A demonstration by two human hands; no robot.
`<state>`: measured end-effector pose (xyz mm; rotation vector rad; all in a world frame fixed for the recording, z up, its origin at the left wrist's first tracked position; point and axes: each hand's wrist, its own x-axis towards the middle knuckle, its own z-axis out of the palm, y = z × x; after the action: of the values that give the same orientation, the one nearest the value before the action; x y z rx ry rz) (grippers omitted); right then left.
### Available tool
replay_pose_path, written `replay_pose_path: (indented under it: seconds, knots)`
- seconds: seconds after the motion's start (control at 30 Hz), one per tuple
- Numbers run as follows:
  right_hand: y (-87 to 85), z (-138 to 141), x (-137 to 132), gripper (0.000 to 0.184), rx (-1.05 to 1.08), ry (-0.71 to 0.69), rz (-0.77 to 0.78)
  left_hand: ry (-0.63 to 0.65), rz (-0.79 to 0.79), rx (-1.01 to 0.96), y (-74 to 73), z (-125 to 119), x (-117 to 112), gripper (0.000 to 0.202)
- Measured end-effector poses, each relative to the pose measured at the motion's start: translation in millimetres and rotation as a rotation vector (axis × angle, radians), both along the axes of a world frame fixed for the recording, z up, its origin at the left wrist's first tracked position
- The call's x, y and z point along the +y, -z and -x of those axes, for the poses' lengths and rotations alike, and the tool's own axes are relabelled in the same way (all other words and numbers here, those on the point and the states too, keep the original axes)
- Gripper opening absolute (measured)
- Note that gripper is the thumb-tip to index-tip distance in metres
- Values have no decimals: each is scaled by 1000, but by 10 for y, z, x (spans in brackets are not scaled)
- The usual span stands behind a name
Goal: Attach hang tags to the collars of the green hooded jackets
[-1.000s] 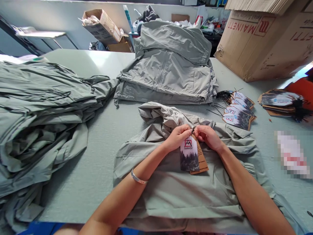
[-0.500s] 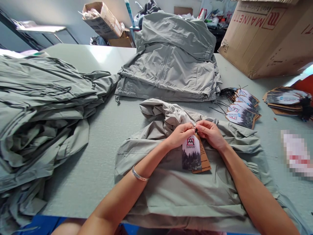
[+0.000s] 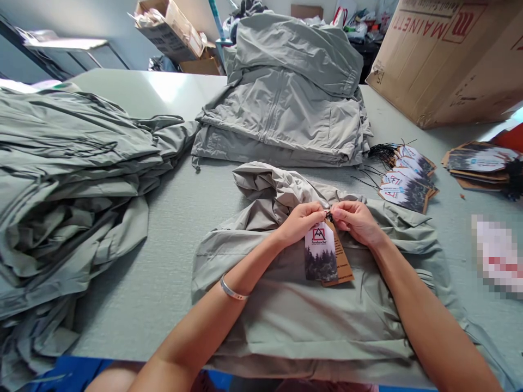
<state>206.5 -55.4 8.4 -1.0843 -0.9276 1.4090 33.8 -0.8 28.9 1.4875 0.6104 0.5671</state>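
Observation:
A grey-green jacket [image 3: 302, 321] lies folded on the table in front of me, its collar end bunched at the top. Over it hangs a two-part hang tag [image 3: 321, 256], a white card with a dark forest print and a brown card behind. My left hand [image 3: 304, 220] pinches at the top of the tag by its black cord. Fingertips of my right hand [image 3: 355, 220] are closed on the black cord [image 3: 329, 216] just beside the left ones. What exactly lies between the left fingertips is hidden.
More jackets are stacked at the back [image 3: 278, 109], and a loose pile of jackets [image 3: 73, 190] lies at left. Corded hang tags [image 3: 404, 185] fan out at right, near another tag stack [image 3: 482, 163]. A large cardboard box [image 3: 445, 65] stands behind them on the table [image 3: 163, 261].
My right hand has shifted slightly right, opening a small gap from the left hand at the cord. The tag and jacket stay nearly in place.

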Motion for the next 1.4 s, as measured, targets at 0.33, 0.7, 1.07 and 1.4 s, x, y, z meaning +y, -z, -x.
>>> replay_pose_path:
  seconds: [0.33,0.7,1.07,1.4]
  knots:
    - [-6,39,-14,39,159,-114,18,21,-7,-26,-28,20,20,38]
    - [-8,35,-26,32,162,-95,-26,-3,-220,-7,31,29,47,37]
    - [93,-236,131,32,329,242,-57,-633,-499,-17,226,43,127,22]
    - [193,-114,201,44,40,297,-41,-526,-771,352,307,37,128,24]
